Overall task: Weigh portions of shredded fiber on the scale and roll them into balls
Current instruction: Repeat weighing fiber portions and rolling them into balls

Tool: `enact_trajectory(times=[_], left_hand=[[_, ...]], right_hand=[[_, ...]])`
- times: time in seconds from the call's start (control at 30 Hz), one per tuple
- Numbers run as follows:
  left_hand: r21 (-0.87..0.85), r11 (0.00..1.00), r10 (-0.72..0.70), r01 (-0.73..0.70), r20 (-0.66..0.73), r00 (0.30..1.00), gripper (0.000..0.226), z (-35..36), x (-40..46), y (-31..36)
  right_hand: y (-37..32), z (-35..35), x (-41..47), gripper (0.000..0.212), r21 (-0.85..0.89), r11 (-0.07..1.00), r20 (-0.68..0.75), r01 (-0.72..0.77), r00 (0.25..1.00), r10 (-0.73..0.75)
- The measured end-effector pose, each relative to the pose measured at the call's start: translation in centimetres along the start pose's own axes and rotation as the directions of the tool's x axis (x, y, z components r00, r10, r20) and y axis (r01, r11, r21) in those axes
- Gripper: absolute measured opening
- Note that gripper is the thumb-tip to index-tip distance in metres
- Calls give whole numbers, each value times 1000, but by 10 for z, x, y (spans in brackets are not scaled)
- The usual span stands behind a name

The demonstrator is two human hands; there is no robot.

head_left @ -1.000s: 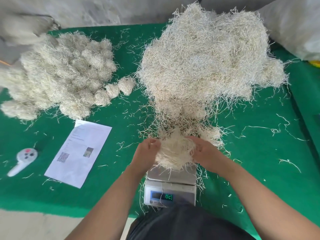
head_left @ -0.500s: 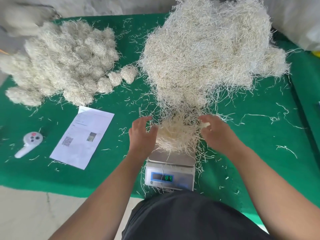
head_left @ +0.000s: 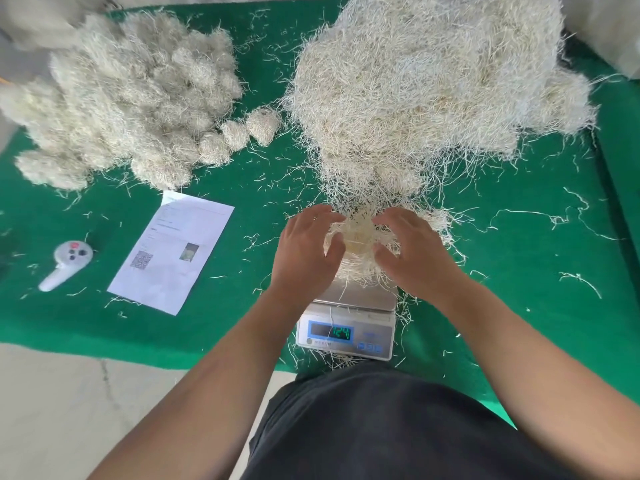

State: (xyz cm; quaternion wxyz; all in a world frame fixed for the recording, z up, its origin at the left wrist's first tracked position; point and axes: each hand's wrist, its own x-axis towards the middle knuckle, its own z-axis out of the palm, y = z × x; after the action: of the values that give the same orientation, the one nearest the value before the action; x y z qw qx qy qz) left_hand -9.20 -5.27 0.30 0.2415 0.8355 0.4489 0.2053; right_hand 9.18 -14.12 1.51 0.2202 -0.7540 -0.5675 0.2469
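Observation:
A small portion of pale shredded fiber lies on the steel pan of a digital scale, whose green display reads about 124. My left hand and my right hand flank the portion, fingers spread and relaxed, fingertips touching its sides. Behind the scale rises a large loose heap of fiber. A pile of rolled fiber balls lies at the far left.
Everything sits on a green mat strewn with stray strands. A printed paper sheet and a white handheld controller lie left of the scale. Bare concrete floor shows at the near left.
Both hands let go of the portion they were holding above the pan and opened beside it. The display reading changed, now about 124.

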Motion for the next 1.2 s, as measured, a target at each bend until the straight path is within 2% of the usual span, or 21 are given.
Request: enact_trajectory(times=[0.17,0.4,0.53,0.6,0.7,0.77,0.8,0.83,0.87,0.9,0.93,0.97,1.0,1.07,1.1,1.2], left_hand=[[-9,1000,20,-21,-97,995,27,-2,1,-3],[-43,999,7,-12,-128,992,27,-1,2,-9],[-31,999,-13,11,-59,998,30,7,1,-16],[-57,998,-12,11,-12,1000,33,9,0,-18],[-12,997,75,-75,34,997,37,9,0,-18],[47,998,40,-36,-80,996,36,7,-3,-14],[15,997,-67,70,-157,985,34,6,-4,-10],[-89,976,-211,198,-189,959,36,5,-4,-4],[-250,916,-351,313,-124,928,44,4,-3,2],[-421,813,-430,403,34,902,54,3,-1,9],[-554,693,-425,461,202,882,63,4,1,15],[-633,604,-374,485,312,873,67,5,3,21],[-677,562,-317,475,354,880,59,8,7,25],[-724,555,-303,410,284,910,29,11,15,30],[-743,540,-332,394,243,912,23,12,19,31],[-758,484,-422,438,236,875,25,11,26,23]], right_hand=[[2,2,1,49,-10,1000,-18,14,1000,-15],[17,16,11,54,-61,997,-47,36,998,-39],[23,26,17,70,-244,967,79,77,995,-59],[24,32,17,56,-269,956,106,116,990,-90],[25,34,18,26,-241,958,16,157,987,-158],[23,27,20,23,-150,979,-75,140,985,-152],[20,22,21,21,-76,989,-123,127,983,-135],[17,16,22,19,9,993,-164,115,980,-112],[13,9,23,16,114,988,-186,99,980,-77],[9,3,24,16,233,969,-181,78,983,-35],[4,-3,25,19,349,936,-154,56,988,-2],[0,-8,26,20,437,899,-119,41,993,13],[-5,-12,26,20,496,868,-91,31,996,16],[-11,-17,24,23,574,819,-59,14,998,24],[-13,-19,24,24,612,791,-44,-8,998,44],[-15,-33,23,28,706,700,-9,-107,987,160]])
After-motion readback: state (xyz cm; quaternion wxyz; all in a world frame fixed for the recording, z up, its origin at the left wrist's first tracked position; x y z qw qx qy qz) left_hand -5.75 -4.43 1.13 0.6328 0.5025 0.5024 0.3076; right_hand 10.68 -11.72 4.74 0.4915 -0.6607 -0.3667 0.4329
